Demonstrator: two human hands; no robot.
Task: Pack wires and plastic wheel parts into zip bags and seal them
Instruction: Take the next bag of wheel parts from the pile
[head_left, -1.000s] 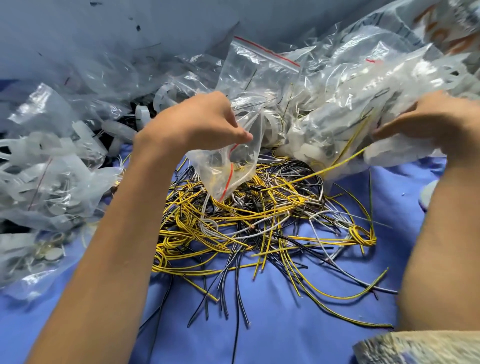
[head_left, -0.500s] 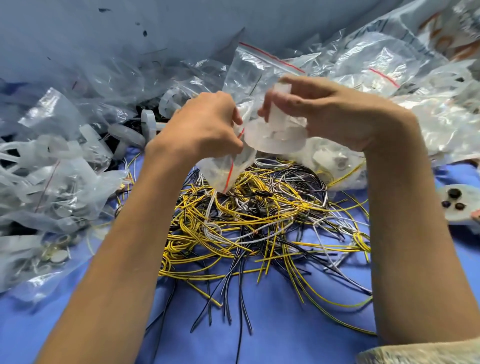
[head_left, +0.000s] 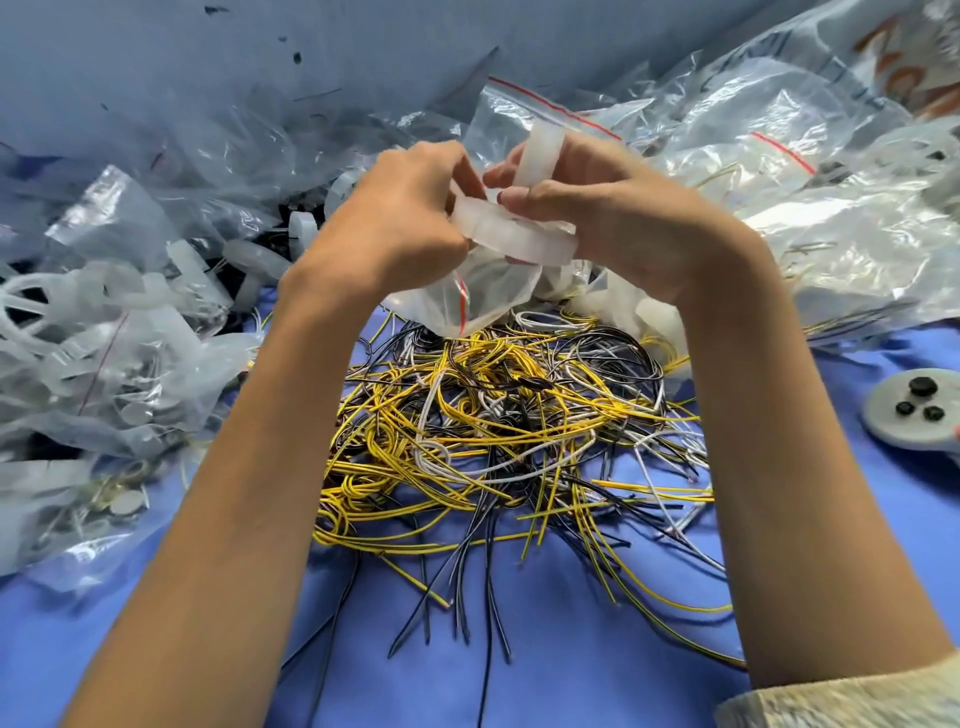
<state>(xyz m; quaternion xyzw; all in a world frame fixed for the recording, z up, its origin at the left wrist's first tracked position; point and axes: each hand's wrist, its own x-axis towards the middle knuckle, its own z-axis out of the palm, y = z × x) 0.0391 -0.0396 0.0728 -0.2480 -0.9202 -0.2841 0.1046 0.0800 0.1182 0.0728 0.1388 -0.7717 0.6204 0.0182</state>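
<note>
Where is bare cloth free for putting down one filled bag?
Bare blue cloth lies below the tangled yellow, black and white wires, and at lower left under the heaped clear plastic bags. Left and back are crowded.

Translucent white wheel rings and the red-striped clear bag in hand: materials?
The translucent white wheel rings: likely moulded plastic, frosted matt; light passes through, shape holds. The red-striped clear bag: thin glossy plastic film, probably polyethylene; crinkled, with glare.

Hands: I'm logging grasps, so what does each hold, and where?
Left hand grips the bag at its mouth; right hand holds two wheel parts by their rims.
</note>
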